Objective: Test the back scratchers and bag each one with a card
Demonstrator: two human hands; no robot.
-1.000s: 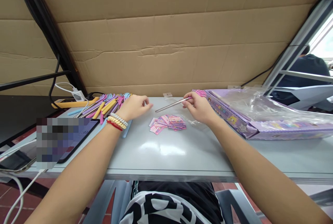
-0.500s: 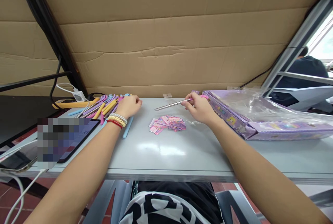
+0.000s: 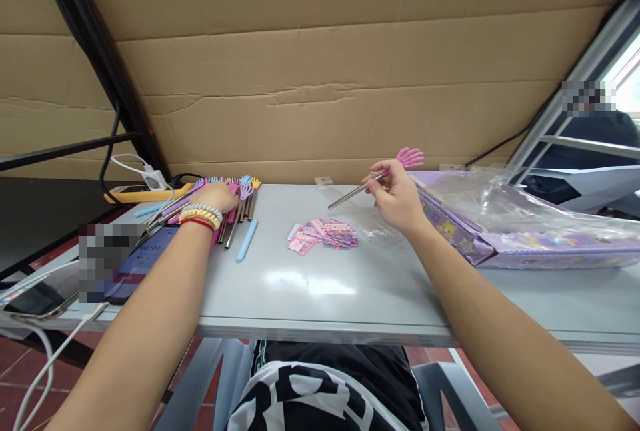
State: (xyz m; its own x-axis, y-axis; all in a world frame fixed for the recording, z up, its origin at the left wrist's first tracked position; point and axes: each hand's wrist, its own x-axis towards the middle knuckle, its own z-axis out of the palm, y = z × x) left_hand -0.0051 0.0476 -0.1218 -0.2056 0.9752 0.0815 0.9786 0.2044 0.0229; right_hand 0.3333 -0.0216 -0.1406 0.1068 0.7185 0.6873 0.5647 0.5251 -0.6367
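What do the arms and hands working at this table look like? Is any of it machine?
No machine parts show: both are human. The left arm and right arm show no sleeves or cables, and neither the left grip nor the right grip wears a glove. The left wrist carries stacked bracelets: whitish-grey braided, pale yellow, thin red. The right wrist has none.

Forward, downward head view over table (image 3: 400, 291)

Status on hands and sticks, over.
Right hand gripping pink-ended stick. Left hand at stick pile, grip unclear. Pink cards lying between hands.
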